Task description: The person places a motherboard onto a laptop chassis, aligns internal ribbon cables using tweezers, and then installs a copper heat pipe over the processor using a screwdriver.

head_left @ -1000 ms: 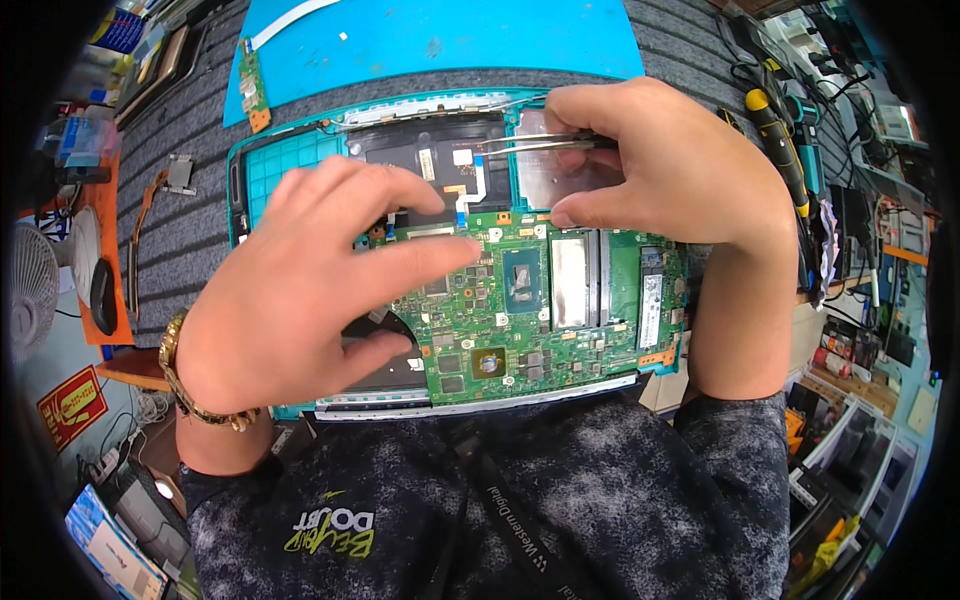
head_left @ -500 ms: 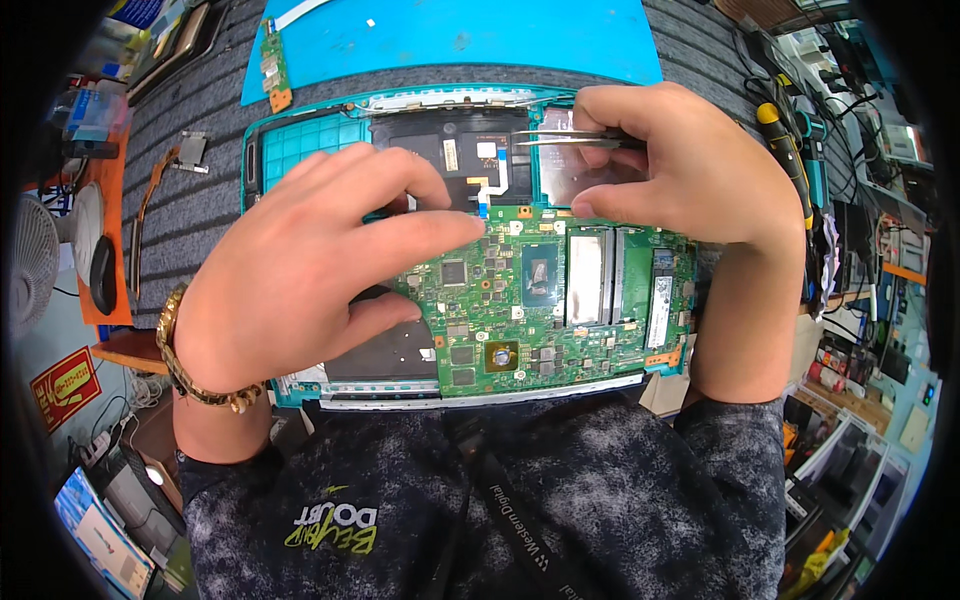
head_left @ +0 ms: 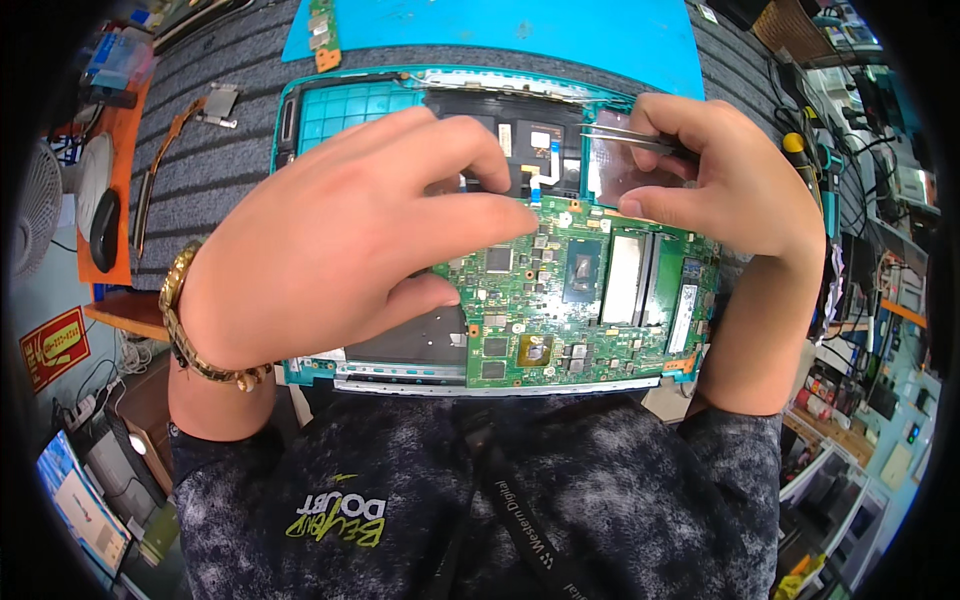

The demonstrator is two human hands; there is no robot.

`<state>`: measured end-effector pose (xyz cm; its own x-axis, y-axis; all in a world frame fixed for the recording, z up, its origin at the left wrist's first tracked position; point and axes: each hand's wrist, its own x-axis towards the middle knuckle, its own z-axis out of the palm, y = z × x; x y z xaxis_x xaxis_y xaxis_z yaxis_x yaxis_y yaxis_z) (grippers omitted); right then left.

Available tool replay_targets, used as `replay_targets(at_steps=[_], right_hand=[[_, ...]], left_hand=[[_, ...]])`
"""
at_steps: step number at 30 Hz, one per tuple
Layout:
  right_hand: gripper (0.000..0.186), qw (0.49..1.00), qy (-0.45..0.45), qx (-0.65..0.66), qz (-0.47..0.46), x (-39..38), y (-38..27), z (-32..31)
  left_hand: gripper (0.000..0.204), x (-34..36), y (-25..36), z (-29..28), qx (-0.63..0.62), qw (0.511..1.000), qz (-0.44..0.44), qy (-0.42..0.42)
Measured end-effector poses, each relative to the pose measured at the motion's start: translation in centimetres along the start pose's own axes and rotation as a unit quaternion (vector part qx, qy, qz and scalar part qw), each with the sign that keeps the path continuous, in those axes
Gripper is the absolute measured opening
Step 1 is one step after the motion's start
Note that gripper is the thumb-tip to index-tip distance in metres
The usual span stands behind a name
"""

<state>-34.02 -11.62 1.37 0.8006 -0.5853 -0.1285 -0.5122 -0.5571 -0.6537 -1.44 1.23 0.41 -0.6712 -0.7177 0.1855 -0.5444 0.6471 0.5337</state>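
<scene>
An opened laptop base with a teal frame (head_left: 350, 117) lies before me, a green circuit board (head_left: 550, 330) across its near right part. My left hand (head_left: 350, 230) reaches over the left side with thumb and fingers apart. Its index fingertip rests at the board's upper edge, beside the blue-tipped end of a white ribbon cable (head_left: 546, 182). The other fingertips are partly hidden. My right hand (head_left: 715, 185) is closed around metal tweezers (head_left: 640, 137) above the frame's right side. Their tips point left over the black inner panel, apart from the cable.
A blue mat (head_left: 480, 35) lies at the back with a small green board (head_left: 324, 35) on it. A metal heat pipe (head_left: 165, 165) is on the ribbed grey surface at left, near an orange board edge. A yellow-and-black screwdriver (head_left: 795, 148) lies beyond my right wrist.
The laptop base, mat and nearby items sit farther right in the picture. Both hands keep nearly the same places over the base, and the tweezers stay in my right hand.
</scene>
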Motion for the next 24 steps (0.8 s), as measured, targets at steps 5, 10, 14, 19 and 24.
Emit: replay_targets(at_steps=[5,10,14,19,24], right_hand=[[0.039,0.999,-0.024,0.006,0.026,-0.04,-0.19,-0.26],[0.038,0.999,-0.014,0.035,0.018,-0.04,0.08,-0.03],[0.039,0.998,-0.016,0.047,0.026,-0.01,0.14,-0.04],[0.038,0.997,-0.038,0.026,0.054,-0.06,-0.30,-0.63],[0.036,0.997,-0.043,0.046,0.054,-0.01,-0.38,-0.75]], left_hand=[[0.072,-0.30,0.13,0.04,0.003,1.000,-0.006,0.007],[0.073,-0.22,-0.04,0.18,0.002,1.000,0.007,0.023],[0.079,-0.24,-0.10,0.18,-0.009,1.000,0.005,0.028],[0.095,-0.09,-0.20,0.38,-0.009,0.999,0.008,0.042],[0.101,-0.16,-0.20,0.38,-0.013,0.998,0.008,0.056]])
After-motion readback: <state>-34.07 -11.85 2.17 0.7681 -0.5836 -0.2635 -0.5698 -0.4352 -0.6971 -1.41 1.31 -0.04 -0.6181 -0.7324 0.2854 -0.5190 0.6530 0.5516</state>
